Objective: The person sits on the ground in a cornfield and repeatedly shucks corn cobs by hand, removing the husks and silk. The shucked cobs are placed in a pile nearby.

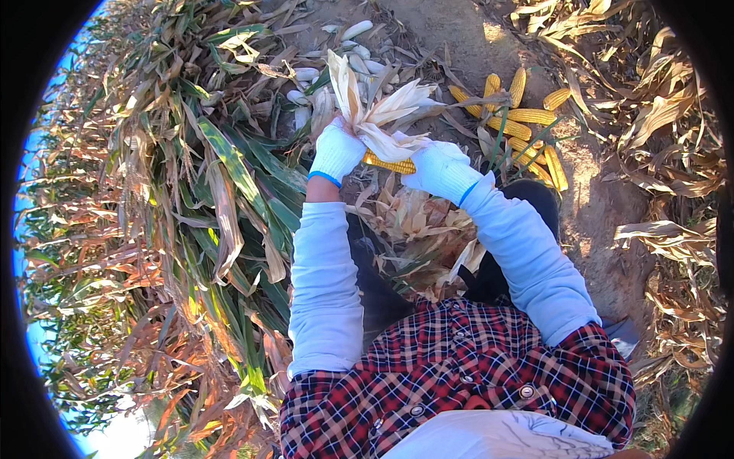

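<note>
Between my two white-gloved hands lies an ear of corn (390, 163) with yellow kernels bared along its near side. Pale dry husks (367, 115) are peeled back from it and stick up and to the right. My left hand (338, 148) grips the ear's left end, where the husk bunches. At the other end, my right hand (438, 166) is closed around the ear and a strip of husk. The fingertips of both hands are partly hidden by husk and glove.
Several bare yellow ears (522, 116) lie in a loose pile at upper right. Pale unpeeled ears (358, 54) rest on the soil ahead. Cut corn stalks (241, 160) are heaped on my left. Loose husks (421, 218) cover the ground between my knees. Dry leaves (659, 120) line the right side.
</note>
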Motion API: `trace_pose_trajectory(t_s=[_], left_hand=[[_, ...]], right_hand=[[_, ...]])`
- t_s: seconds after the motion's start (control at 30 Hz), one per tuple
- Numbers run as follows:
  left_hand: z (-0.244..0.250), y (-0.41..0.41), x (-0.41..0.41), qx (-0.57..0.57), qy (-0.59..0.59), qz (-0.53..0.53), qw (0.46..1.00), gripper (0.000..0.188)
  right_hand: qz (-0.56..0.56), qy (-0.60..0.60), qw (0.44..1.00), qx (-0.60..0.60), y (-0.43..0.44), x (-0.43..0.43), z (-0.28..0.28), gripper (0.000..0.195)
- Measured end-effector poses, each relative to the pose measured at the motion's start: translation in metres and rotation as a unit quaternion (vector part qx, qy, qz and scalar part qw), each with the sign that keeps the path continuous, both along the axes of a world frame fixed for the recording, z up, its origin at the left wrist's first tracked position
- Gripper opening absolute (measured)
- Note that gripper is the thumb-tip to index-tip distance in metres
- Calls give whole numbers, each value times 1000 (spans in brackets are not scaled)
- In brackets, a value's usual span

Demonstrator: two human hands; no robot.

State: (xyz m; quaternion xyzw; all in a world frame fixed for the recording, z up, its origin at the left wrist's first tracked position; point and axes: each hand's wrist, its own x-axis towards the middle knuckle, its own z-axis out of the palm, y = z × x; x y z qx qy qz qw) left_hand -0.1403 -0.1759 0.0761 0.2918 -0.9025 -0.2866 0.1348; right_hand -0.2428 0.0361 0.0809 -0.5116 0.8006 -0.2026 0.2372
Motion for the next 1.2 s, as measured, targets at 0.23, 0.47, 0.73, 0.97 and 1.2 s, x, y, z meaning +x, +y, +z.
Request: trace_pose_trajectory(t_s=[0.23,0.47,0.73,0.97,1.2], left_hand=[[1,-21,0,573,400,15,715,22],[17,9,-16,144,267,36,952,40],[57,38,-28,511,577,86,631,21],[57,26,-25,417,549,103,717,29],[73,29,-19,433,564,107,695,29]], right_hand=[[-5,-78,996,-32,-5,5,-2,78],[-60,6,997,-38,-11,11,-10,76],[-107,-134,980,-102,-20,29,-16,79],[-119,-199,961,-149,-25,38,-20,81],[-54,-440,870,-215,-26,35,-19,83]])
